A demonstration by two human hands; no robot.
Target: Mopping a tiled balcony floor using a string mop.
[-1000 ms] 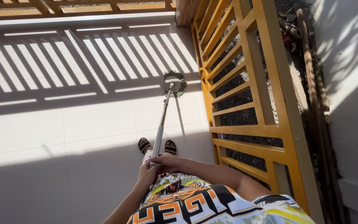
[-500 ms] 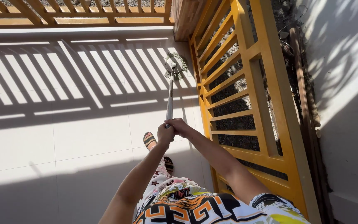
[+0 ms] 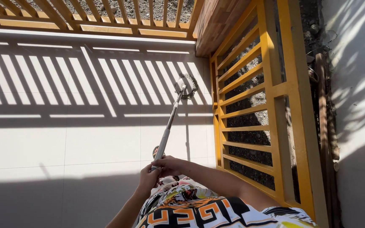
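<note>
Mop (image 3: 185, 85) pulled back (both hands gripping).

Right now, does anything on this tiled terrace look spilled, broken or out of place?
Nothing stands out. Both hands grip the mop handle, its round head flat on the pale tiles beside the yellow railing; no spill or damage shows.

Mop (image 3: 172, 120): silver pole slanting fwd, round fringed head (flat) on tile nr yellow railing.

No packages, labels, signs or screens anywhere in this view, folks.
</note>
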